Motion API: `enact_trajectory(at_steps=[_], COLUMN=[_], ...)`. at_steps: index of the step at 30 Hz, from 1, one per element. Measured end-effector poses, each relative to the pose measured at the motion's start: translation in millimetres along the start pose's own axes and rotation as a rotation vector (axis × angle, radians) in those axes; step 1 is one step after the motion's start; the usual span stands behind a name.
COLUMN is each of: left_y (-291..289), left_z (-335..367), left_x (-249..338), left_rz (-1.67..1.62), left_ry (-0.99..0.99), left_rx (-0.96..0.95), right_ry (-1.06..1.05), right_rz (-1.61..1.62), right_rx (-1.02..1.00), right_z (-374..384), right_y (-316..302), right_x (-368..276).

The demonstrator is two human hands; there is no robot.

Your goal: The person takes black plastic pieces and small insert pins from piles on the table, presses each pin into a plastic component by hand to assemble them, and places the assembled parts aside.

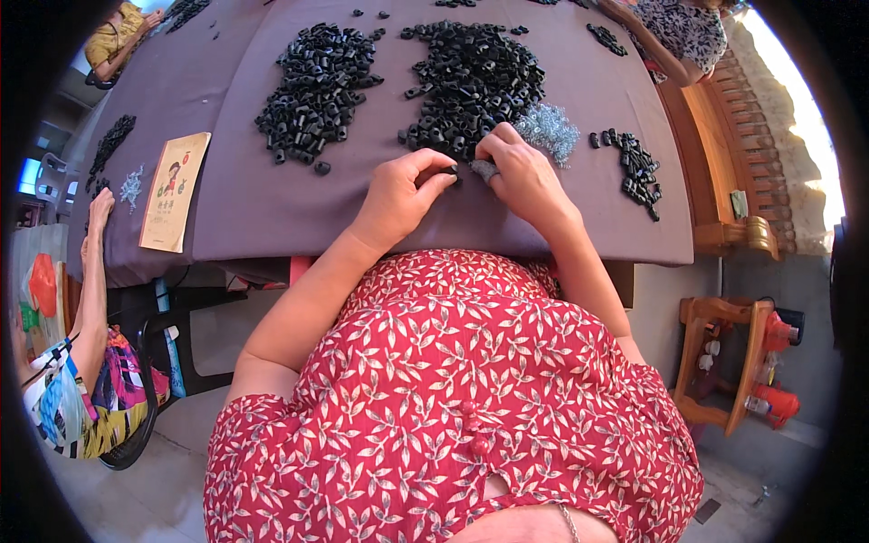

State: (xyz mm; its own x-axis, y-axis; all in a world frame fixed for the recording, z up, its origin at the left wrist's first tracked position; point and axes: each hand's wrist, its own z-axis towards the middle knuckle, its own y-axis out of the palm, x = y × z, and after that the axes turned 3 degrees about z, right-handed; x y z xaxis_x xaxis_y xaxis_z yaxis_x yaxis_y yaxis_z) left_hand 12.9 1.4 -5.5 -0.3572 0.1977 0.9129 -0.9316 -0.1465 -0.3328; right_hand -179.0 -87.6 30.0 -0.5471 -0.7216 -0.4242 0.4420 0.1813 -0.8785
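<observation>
My left hand [400,192] is closed in a pinch, thumb and forefinger on a small black plastic piece [451,169]. Just beside it, my right hand [525,176] has its fingers curled together, with a grey covering [484,169] on one finger. Whatever those right fingers hold is hidden. Right behind both hands lies a large heap of small black plastic pieces [475,77]. A pile of small clear or silvery parts [549,131] touches the heap's right side, close to my right hand.
Another black heap [317,86] lies to the left on the purple-brown tablecloth [272,213]. A booklet [176,192] rests farther left. A row of joined-looking black pieces [639,174] is at the right. Other people's arms [95,244] reach in around the table; a wooden bench [724,163] stands right.
</observation>
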Motion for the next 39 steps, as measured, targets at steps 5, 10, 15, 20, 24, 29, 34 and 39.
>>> enact_trajectory(at_steps=[5,10,15,20,24,29,34,39], left_y=[0,0,-4,-11,-10,-8,-8,-8], left_z=[1,1,4,13,12,7,3,3], left_x=[1,-1,0,0,2,-3,3,1], left_rz=[-0.009,0.016,-0.025,-0.398,-0.504,-0.268,-0.334,-0.484], left_ry=[0.014,0.035,-0.019,-0.140,-0.134,0.002,-0.040,-0.116], left_rx=[0.012,0.015,-0.009,-0.029,-0.028,0.064,0.058,-0.015], right_ry=[-0.047,-0.027,-0.009,0.026,-0.018,-0.010,0.005,-0.017], right_rz=[-0.009,-0.053,0.112,0.402,0.471,0.505,0.509,0.538], right_rx=[0.000,-0.051,-0.048,-0.039,0.005,-0.019,-0.043,-0.067], right_z=[1,-1,2,5,6,4,1,0], right_y=[-6,-5,-10,-15,-12,-13,-15,-9], right_x=[-3,-3,0,-6,-3,-6,-12,-12])
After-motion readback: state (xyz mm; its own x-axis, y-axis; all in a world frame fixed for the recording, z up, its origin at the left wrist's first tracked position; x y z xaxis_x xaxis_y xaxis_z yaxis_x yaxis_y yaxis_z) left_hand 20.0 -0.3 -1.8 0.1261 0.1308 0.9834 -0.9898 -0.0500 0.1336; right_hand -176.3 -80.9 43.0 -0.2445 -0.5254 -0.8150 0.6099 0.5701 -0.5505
